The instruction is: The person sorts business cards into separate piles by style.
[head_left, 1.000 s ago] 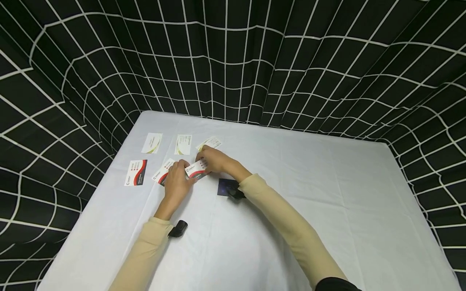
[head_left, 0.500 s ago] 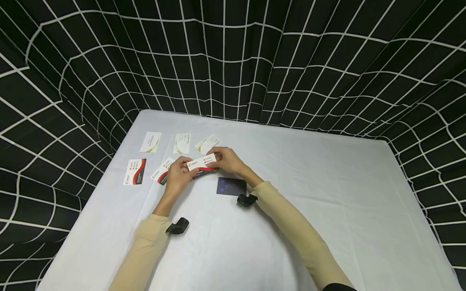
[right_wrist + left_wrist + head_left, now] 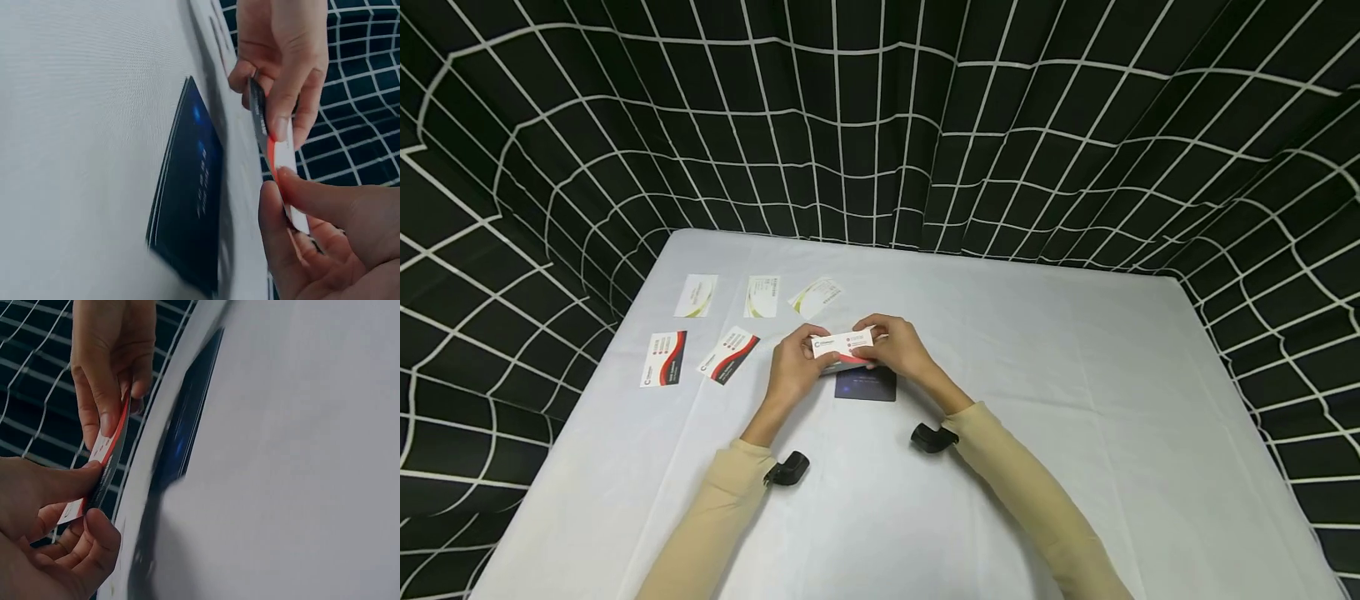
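Observation:
A white, red and black business card point(image 3: 837, 343) is held above the table between both hands. My left hand point(image 3: 792, 367) pinches its left end, thumb on the printed face. My right hand point(image 3: 901, 346) pinches the other end in the same way. In the right wrist view the card point(image 3: 286, 159) looks slightly bowed; whether it is a single card I cannot tell. Just below the hands, dark blue business cards point(image 3: 867, 387) lie on the cloth, partly covered by the held card in the head view. Stacked edges of these blue cards point(image 3: 187, 187) show in the right wrist view.
Two red-and-black cards, one straight point(image 3: 663, 359) and one tilted point(image 3: 728, 355), lie to the left. Behind them is a row of three white cards with green curves point(image 3: 696, 296). A black gridded curtain point(image 3: 880, 125) surrounds the white-clothed table point(image 3: 1037, 375).
Both hands have brought the red-and-black card from beside the tilted card rightward, over the blue cards. The right hand has shifted from its far side to its right end.

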`<act>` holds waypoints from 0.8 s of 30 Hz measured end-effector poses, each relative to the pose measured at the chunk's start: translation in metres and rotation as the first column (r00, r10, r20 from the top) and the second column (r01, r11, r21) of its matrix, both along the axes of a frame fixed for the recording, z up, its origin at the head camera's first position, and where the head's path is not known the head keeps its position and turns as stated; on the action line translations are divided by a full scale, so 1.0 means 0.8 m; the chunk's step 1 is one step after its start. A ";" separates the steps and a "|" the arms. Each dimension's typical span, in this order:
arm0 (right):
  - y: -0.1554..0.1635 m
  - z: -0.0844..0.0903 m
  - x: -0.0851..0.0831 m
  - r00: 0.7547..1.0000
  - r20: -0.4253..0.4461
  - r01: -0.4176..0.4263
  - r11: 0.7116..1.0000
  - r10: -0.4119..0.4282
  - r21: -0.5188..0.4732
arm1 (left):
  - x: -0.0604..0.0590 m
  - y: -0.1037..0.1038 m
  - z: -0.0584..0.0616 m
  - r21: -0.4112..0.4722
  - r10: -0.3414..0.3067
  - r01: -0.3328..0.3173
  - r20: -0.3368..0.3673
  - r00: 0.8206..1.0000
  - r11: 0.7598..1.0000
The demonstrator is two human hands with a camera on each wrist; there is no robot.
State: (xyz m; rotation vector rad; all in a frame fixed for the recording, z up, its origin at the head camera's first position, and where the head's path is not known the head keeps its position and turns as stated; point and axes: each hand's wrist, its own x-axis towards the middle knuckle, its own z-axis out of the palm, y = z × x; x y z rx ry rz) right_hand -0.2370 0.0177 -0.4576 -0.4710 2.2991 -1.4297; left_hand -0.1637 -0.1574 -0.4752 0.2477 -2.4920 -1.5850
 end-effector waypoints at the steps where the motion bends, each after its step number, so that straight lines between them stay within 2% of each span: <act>1: 0.008 0.001 0.001 1.000 -0.016 0.016 1.000 -0.016 0.017 | -0.001 0.007 0.001 -0.014 -0.004 0.004 -0.007 1.000 1.000; 4: 0.034 0.002 0.006 0.998 -0.021 0.057 0.997 -0.056 0.055 | -0.005 0.029 0.003 -0.071 -0.035 0.033 -0.025 0.999 0.997; 6: 0.053 0.001 0.011 0.996 0.005 0.087 0.994 -0.087 0.065 | -0.008 0.045 0.003 -0.114 -0.076 0.073 -0.025 0.997 0.991; 10: 0.090 -0.002 0.020 0.985 0.083 0.145 0.988 -0.149 0.057 | -0.013 0.077 0.003 -0.177 -0.171 0.166 -0.013 0.985 0.970; 13: 0.114 -0.002 0.025 0.976 0.111 0.184 0.981 -0.189 0.055 | -0.016 0.099 0.002 -0.222 -0.212 0.209 0.009 0.977 0.952; 18: 0.141 -0.004 0.033 0.965 0.145 0.216 0.976 -0.219 0.039 | -0.019 0.125 0.001 -0.311 -0.229 0.230 0.040 0.973 0.922; 24: 0.165 -0.010 0.042 0.967 0.103 0.225 0.972 -0.232 0.071 | -0.020 0.148 0.001 -0.352 -0.262 0.257 0.034 0.965 0.900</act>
